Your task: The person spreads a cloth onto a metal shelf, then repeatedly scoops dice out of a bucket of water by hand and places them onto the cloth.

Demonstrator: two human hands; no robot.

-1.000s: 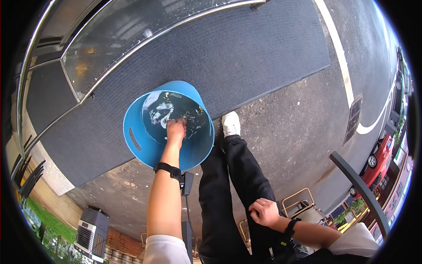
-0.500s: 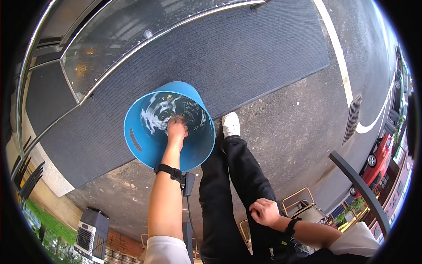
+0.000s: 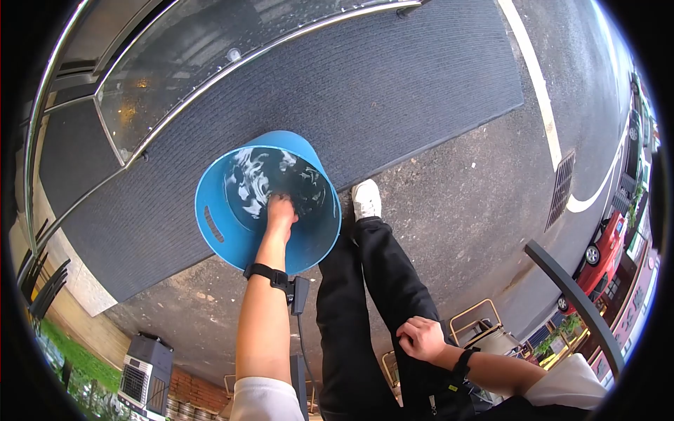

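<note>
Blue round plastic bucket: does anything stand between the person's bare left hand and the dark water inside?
Nothing visible does. The bare left hand reaches through the open top of the blue bucket to the dark, rippling water; what lies under the surface cannot be seen.

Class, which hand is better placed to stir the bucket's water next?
Probably the left hand: it is inside the blue bucket, at the water, while the right hand rests on the leg.

Bright blue bucket point(image 3: 242, 243), ribbed dark-grey mat point(image 3: 393, 84), black trousers point(image 3: 344, 309), white shoe point(image 3: 366, 201), red car point(image 3: 609, 254).
</note>
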